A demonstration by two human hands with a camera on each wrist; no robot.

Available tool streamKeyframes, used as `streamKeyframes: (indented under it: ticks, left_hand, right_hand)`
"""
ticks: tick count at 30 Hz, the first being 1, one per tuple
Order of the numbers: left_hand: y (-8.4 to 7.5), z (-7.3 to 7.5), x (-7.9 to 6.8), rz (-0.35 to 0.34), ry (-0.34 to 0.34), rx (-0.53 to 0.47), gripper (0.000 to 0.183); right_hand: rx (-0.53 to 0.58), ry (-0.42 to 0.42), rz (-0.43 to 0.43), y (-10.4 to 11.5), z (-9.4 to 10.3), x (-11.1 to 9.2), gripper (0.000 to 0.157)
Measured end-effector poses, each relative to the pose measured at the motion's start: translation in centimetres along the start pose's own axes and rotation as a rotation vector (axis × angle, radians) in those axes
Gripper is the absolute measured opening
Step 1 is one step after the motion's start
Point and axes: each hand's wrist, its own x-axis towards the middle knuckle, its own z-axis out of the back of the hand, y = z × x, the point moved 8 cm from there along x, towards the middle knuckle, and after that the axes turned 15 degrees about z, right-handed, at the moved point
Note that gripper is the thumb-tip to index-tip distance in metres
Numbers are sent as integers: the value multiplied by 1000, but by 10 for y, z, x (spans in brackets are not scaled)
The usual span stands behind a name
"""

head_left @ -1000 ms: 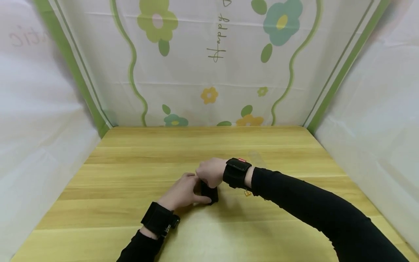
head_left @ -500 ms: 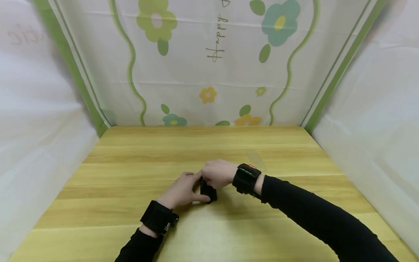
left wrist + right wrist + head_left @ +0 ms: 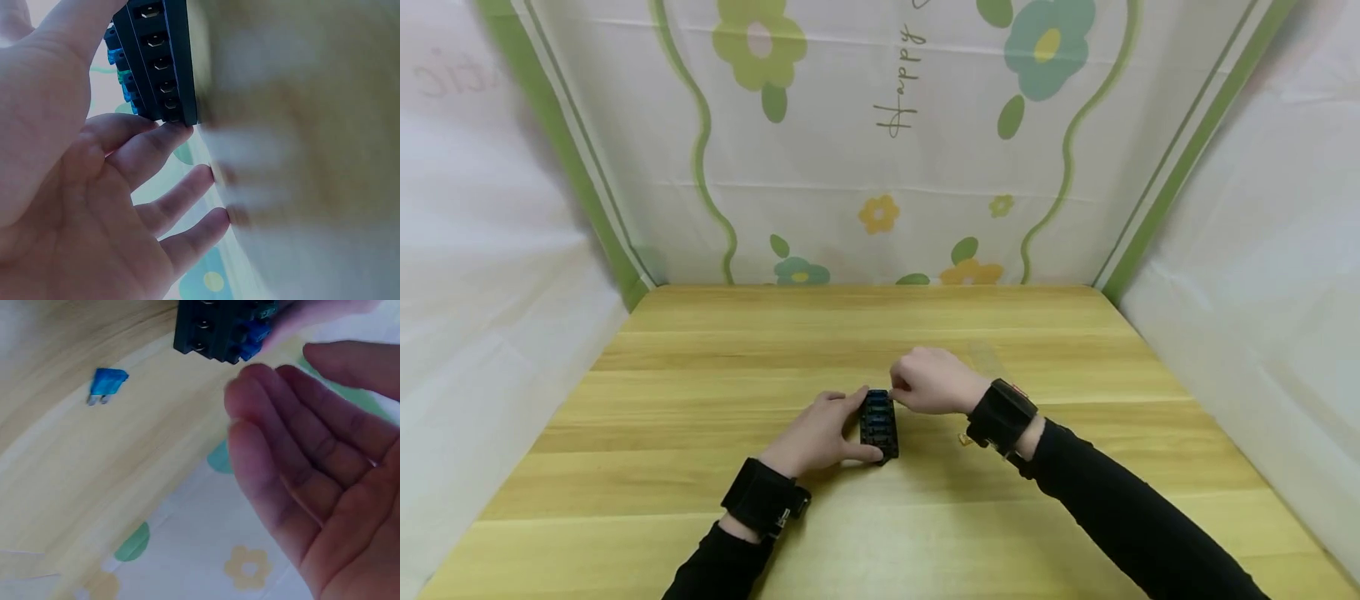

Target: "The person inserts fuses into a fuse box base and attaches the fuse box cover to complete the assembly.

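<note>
A black fuse block (image 3: 878,423) with a row of blue and green blade fuses (image 3: 255,339) along its top lies on the wooden table. My left hand (image 3: 816,435) holds it by its ends, thumb at the near end and fingertips at the far end. In the left wrist view, the block's side (image 3: 161,62) shows a row of sockets with metal contacts. My right hand (image 3: 936,382) is just right of the block's far end, fingers loosely bent, thumb apart and nothing between them. A loose blue blade fuse (image 3: 108,382) lies on the table in the right wrist view.
A small orange-yellow piece (image 3: 965,439) lies on the table beneath the right wrist. Farther back is a clear flat strip (image 3: 985,357), partly behind the right hand. White flowered cloth (image 3: 880,150) hangs at the back, with pale cloth at both sides.
My right hand has moved from over the fuse block to the right and away, uncovering the fuses on its top. The left hand stays on the block.
</note>
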Motion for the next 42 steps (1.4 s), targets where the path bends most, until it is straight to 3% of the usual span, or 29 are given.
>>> streamKeyframes:
  ticks: [4, 13, 22, 30, 42]
  left_hand:
    - [-1, 0, 0, 1, 4, -3, 99]
    - [-1, 1, 0, 12, 0, -7, 99]
    - [-1, 1, -1, 23, 6, -19, 99]
    - [-2, -1, 0, 17, 1, -2, 99]
    - [-2, -3, -1, 17, 14, -2, 100]
  right_hand:
    - [9, -57, -72, -9, 3, -16, 26]
    - [-7, -109, -108, -16, -3, -34, 39]
    - [-29, -151, -189, -27, -14, -48, 33]
    - [-144, -158, -261, -30, -22, -54, 9]
    - [-212, -207, -294, -28, -27, -54, 14]
